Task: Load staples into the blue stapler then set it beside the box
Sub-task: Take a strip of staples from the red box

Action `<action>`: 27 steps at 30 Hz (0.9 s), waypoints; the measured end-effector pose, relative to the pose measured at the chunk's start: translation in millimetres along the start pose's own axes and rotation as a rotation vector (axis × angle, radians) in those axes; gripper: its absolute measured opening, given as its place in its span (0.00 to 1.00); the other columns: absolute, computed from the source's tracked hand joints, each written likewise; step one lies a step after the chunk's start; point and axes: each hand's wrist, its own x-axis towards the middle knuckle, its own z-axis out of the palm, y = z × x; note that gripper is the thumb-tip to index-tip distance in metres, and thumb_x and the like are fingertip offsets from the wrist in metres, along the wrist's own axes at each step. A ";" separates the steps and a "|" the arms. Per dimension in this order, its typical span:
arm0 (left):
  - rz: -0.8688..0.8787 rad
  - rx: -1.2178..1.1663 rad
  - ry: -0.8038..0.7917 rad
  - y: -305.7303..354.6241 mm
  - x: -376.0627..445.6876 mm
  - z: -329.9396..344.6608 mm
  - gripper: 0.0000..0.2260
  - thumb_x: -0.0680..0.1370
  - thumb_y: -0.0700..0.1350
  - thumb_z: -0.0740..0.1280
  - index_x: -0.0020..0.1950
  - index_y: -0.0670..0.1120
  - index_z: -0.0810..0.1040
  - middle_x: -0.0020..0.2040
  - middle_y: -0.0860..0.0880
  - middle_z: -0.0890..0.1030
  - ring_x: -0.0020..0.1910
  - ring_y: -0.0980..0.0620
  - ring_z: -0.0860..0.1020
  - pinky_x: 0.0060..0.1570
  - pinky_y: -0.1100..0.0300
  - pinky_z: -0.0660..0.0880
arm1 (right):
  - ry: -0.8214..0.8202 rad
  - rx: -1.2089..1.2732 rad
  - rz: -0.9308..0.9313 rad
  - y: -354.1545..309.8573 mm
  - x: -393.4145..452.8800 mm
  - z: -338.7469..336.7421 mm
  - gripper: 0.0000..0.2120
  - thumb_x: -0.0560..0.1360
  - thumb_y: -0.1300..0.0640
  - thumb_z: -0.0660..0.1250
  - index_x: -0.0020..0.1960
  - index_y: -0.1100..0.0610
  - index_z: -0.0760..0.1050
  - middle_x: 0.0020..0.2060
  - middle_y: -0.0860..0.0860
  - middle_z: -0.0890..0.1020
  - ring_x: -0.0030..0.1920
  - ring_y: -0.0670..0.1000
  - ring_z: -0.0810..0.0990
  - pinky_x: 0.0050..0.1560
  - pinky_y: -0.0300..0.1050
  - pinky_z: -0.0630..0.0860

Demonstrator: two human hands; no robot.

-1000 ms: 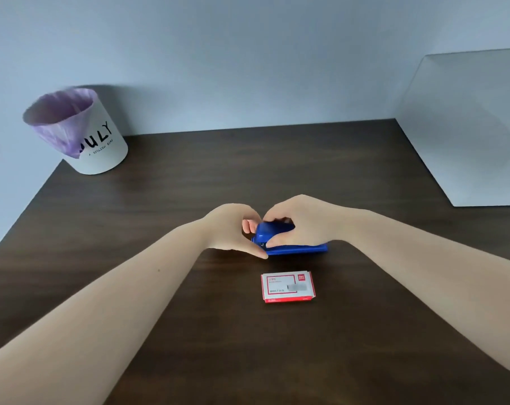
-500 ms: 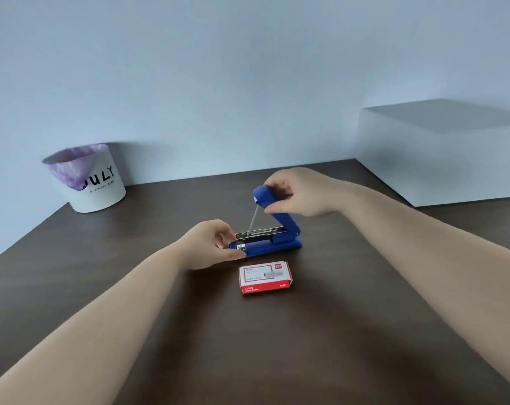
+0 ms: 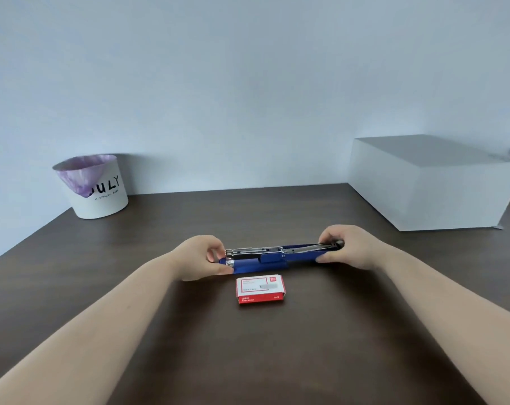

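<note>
The blue stapler lies fully swung open and flat on the dark wooden table, its metal staple channel facing up. My left hand pinches the base end at the left. My right hand grips the lid end at the right. A small red and white staple box lies shut on the table just in front of the stapler, untouched.
A white bin with a purple liner and black lettering stands at the back left by the wall. A large white box sits at the back right. The table's left edge runs diagonally past the bin.
My right hand has swung the stapler's lid from closed, through upright, down flat to the right. My left hand kept hold of the base. The view has tilted upward.
</note>
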 end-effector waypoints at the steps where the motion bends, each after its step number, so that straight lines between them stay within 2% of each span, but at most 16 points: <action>1: -0.002 0.001 0.000 -0.4 -0.6 -0.3 0.12 0.67 0.52 0.75 0.44 0.52 0.75 0.43 0.49 0.79 0.43 0.50 0.77 0.46 0.61 0.71 | 0.017 -0.001 -0.005 0.3 1.5 1.2 0.11 0.65 0.54 0.77 0.42 0.49 0.76 0.44 0.51 0.83 0.42 0.48 0.77 0.48 0.40 0.72; 4: -0.011 0.012 0.008 -0.4 -1.3 -1.3 0.12 0.68 0.52 0.74 0.45 0.51 0.75 0.42 0.50 0.78 0.43 0.50 0.77 0.46 0.60 0.72 | 0.010 -0.027 -0.003 -3.0 3.5 0.9 0.11 0.65 0.53 0.77 0.41 0.47 0.75 0.44 0.50 0.83 0.43 0.49 0.78 0.49 0.42 0.73; 8: -0.023 0.060 0.016 2.5 -4.3 -5.6 0.17 0.67 0.53 0.74 0.53 0.49 0.78 0.45 0.53 0.79 0.47 0.51 0.78 0.52 0.59 0.74 | -0.023 -0.052 0.000 -7.1 2.4 1.0 0.12 0.66 0.53 0.76 0.45 0.49 0.76 0.43 0.47 0.81 0.43 0.47 0.77 0.44 0.35 0.71; 10: 0.004 0.068 0.077 3.8 -7.5 -9.4 0.19 0.67 0.55 0.74 0.55 0.50 0.78 0.46 0.54 0.78 0.48 0.52 0.78 0.53 0.60 0.73 | -0.028 -0.055 -0.002 -10.0 1.4 0.8 0.12 0.66 0.53 0.76 0.47 0.50 0.76 0.43 0.46 0.81 0.43 0.46 0.77 0.43 0.33 0.70; 12: 0.042 0.060 0.187 10.7 -14.3 -14.2 0.15 0.68 0.56 0.73 0.51 0.52 0.78 0.45 0.54 0.78 0.45 0.52 0.77 0.49 0.60 0.73 | -0.040 -0.067 -0.002 -11.6 1.5 0.1 0.13 0.66 0.53 0.76 0.48 0.50 0.76 0.45 0.47 0.82 0.44 0.47 0.78 0.46 0.35 0.72; 14: 0.078 0.037 0.225 22.7 -24.5 -16.2 0.13 0.68 0.57 0.73 0.46 0.51 0.79 0.42 0.54 0.79 0.42 0.54 0.77 0.45 0.60 0.73 | -0.050 -0.059 0.003 -12.8 1.6 -0.5 0.13 0.67 0.52 0.76 0.49 0.49 0.77 0.47 0.49 0.83 0.47 0.49 0.80 0.52 0.40 0.74; 17: 0.140 0.007 0.150 41.0 -42.0 -8.1 0.16 0.65 0.60 0.74 0.46 0.52 0.80 0.41 0.59 0.79 0.42 0.58 0.77 0.45 0.64 0.73 | 0.057 -0.015 -0.012 -18.6 -1.0 -0.1 0.11 0.68 0.50 0.74 0.49 0.49 0.78 0.49 0.49 0.83 0.51 0.48 0.80 0.57 0.44 0.76; 19: 0.188 0.028 0.086 48.7 -50.7 1.6 0.25 0.60 0.66 0.71 0.52 0.54 0.79 0.44 0.62 0.78 0.46 0.59 0.77 0.51 0.62 0.74 | 0.180 -0.017 -0.042 -26.7 -6.4 1.8 0.09 0.71 0.51 0.71 0.48 0.53 0.80 0.47 0.48 0.83 0.48 0.47 0.79 0.53 0.42 0.74; 21: 0.207 0.114 0.019 51.3 -53.4 11.3 0.31 0.61 0.67 0.71 0.60 0.55 0.76 0.52 0.60 0.78 0.54 0.59 0.75 0.59 0.58 0.73 | 0.237 -0.046 -0.077 -36.9 -13.0 5.5 0.08 0.73 0.52 0.69 0.48 0.56 0.81 0.44 0.47 0.82 0.45 0.47 0.78 0.48 0.39 0.70; 24: 0.187 0.230 -0.008 50.6 -51.0 21.1 0.31 0.65 0.66 0.70 0.64 0.54 0.73 0.60 0.55 0.77 0.61 0.55 0.71 0.62 0.54 0.71 | 0.195 -0.064 -0.106 -49.7 -22.5 13.5 0.08 0.74 0.53 0.67 0.47 0.56 0.82 0.44 0.49 0.84 0.45 0.49 0.79 0.46 0.40 0.72; 27: 0.179 0.210 0.019 45.9 -48.0 27.4 0.25 0.67 0.64 0.68 0.60 0.55 0.75 0.56 0.54 0.78 0.58 0.54 0.73 0.58 0.51 0.74 | 0.118 -0.064 -0.114 -57.4 -27.0 23.2 0.06 0.74 0.52 0.68 0.46 0.54 0.81 0.45 0.49 0.84 0.47 0.50 0.80 0.51 0.44 0.75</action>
